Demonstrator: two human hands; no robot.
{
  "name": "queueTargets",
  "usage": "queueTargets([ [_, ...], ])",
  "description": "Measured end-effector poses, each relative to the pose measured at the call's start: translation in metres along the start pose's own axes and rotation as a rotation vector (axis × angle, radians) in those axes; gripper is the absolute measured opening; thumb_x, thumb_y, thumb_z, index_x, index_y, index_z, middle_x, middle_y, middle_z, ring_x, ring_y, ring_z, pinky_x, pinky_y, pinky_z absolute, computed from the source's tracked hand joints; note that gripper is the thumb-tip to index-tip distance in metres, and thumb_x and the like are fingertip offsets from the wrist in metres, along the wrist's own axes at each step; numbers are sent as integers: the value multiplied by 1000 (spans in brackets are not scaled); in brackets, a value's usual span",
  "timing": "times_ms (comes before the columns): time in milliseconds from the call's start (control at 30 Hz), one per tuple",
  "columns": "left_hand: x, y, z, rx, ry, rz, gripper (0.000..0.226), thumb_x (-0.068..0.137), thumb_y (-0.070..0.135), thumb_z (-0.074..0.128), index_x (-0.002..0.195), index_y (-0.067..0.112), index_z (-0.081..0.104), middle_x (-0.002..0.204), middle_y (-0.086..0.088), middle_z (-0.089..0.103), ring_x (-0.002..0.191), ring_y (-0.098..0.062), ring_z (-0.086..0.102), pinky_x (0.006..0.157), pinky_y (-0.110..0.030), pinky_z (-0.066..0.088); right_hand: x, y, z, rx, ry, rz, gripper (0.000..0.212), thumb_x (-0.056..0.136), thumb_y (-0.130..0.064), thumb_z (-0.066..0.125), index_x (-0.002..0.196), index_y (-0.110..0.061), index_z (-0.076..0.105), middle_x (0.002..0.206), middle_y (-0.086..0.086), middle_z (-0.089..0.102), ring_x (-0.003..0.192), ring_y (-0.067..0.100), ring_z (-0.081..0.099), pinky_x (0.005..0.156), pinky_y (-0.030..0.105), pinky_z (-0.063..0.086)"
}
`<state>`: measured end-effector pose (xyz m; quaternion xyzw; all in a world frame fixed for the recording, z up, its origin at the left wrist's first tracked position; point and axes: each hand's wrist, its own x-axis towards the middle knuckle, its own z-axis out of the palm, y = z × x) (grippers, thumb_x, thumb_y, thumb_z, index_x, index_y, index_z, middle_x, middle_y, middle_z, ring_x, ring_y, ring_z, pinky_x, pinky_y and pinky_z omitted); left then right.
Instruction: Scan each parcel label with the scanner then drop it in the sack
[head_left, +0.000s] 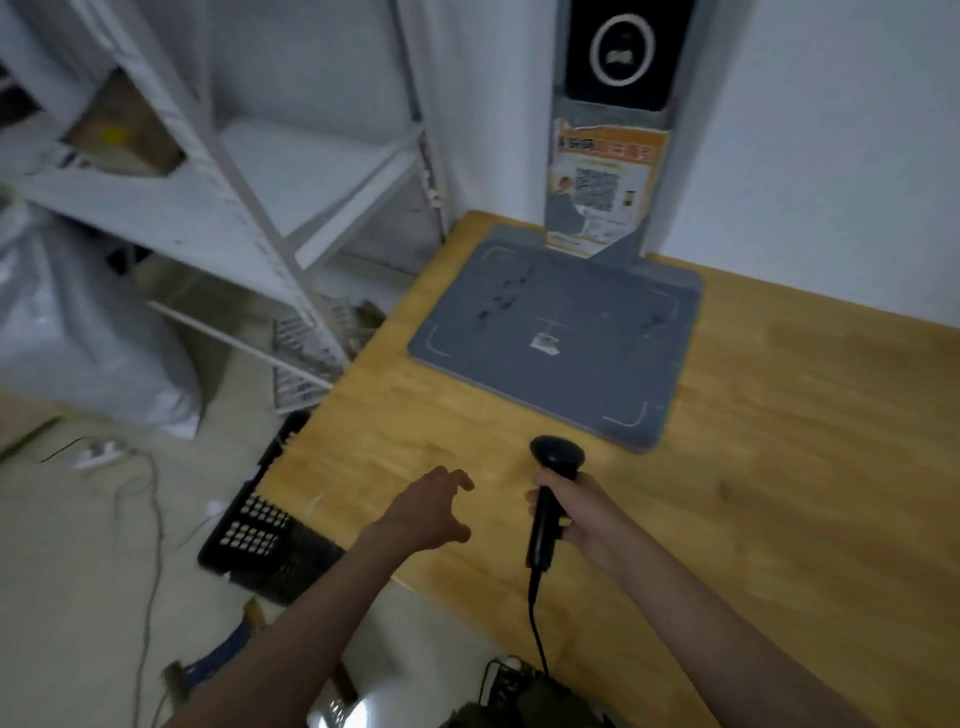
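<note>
**A:** Your right hand (582, 514) has its fingers wrapped round the handle of the scanner (550, 499). The handle runs roughly toward you, the head points away at the grey scan pad (561, 338), and the cable (537, 634) trails off the near edge of the wooden table (779, 441).

**B:** And the parcel?

**A:** None shows. The stretch of table between scanner and pad is bare wood, and the pad carries only a small scrap of label near its middle. Your left hand (434, 512) hovers left of the scanner with fingers spread and loosely bent, holding nothing.

**B:** So where do you reach?

**A:** My judgement: the left hand is the free one and it sits nearer the table's left edge, so the next parcel likely comes from that side. Off that edge, on the floor, is a black crate (260, 540); whether it holds parcels I cannot tell.

**B:** The sack?

**A:** A pale, bulky bag (88, 332) stands on the floor well left of the table, below the white shelving (218, 171). It is probably the sack, though its mouth is out of view and blurred.

**B:** Anything else unclear?

**A:** The brown box (124, 130) on the shelf is smeared by motion, and things at the bottom edge beside the cable are cut off.
</note>
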<state>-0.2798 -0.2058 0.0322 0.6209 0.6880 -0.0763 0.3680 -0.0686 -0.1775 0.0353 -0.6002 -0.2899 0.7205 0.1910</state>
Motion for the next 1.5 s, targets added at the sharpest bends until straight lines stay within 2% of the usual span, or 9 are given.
queueTargets([
  [233, -26, -52, 3, -117, 16, -157, 68, 80, 23, 80, 139, 26, 47, 134, -1, 49, 119, -20, 53, 95, -38, 51, 46, -7, 73, -97, -179, 58, 23, 94, -21, 69, 113, -8, 66, 100, 9, 66, 100, 24, 64, 98, 50, 56],
  [433, -42, -97, 1, -222, 28, -179, 72, 71, 30, 86, 135, 28, 51, 126, 0, 54, 112, -18, 55, 93, -39, 53, 73, -2, 135, -55, -244, 98, 41, 90, -20, 74, 126, -3, 65, 106, 13, 66, 104, 25, 64, 72, 39, 57],
  [633, -28, -141, -11, -315, 113, -172, 41, 79, 41, 77, 114, 25, 63, 95, 6, 68, 84, -12, 66, 79, -35, 58, 101, 5, 196, 63, -173, 146, 49, 92, -24, 75, 134, -5, 58, 133, 16, 62, 121, 29, 60, 85, 47, 58],
  [767, -12, -177, -25, -268, 86, -144, 35, 78, 41, 74, 108, 25, 65, 91, 6, 69, 81, -13, 67, 78, -38, 58, 115, 4, 232, 130, -104, 168, 56, 86, -26, 82, 133, -11, 55, 132, 14, 62, 120, 28, 62, 69, 41, 61],
  [900, 5, -209, -33, -215, 23, -132, 37, 78, 40, 72, 112, 27, 64, 95, 6, 70, 84, -13, 67, 78, -38, 59, 129, 4, 264, 132, -73, 177, 55, 90, -23, 78, 135, -14, 49, 135, 12, 57, 124, 29, 56, 77, 43, 58],
  [1000, 17, -229, -38, -171, -13, -134, 42, 78, 40, 71, 117, 26, 63, 99, 3, 70, 90, -16, 67, 82, -38, 58, 139, 8, 280, 90, -52, 196, 53, 91, -21, 77, 135, -15, 49, 131, 10, 59, 121, 29, 58, 95, 48, 56],
  [1100, 30, -251, -39, -129, -36, -130, 45, 80, 38, 70, 122, 25, 62, 102, 0, 70, 92, -19, 67, 82, -39, 58, 150, 12, 291, 94, -22, 217, 47, 93, -17, 74, 135, -15, 51, 129, 10, 62, 119, 29, 61, 74, 35, 58],
  [1200, 41, -266, -37, -89, -65, -133, 45, 82, 36, 69, 125, 23, 62, 105, -2, 69, 95, -21, 67, 83, -39, 57, 161, 18, 300, 102, 5, 238, 48, 93, -17, 74, 136, -15, 52, 133, 10, 62, 122, 28, 60, 71, 34, 57],
  [1500, 59, -284, -37, 6, -106, -143, 38, 84, 31, 65, 119, 19, 58, 109, -4, 65, 97, -25, 65, 83, -41, 56, 181, 33, 311, 16, 70, 229, 41, 97, -7, 62, 137, -15, 57, 131, 7, 62, 117, 25, 60, 101, 42, 54],
])
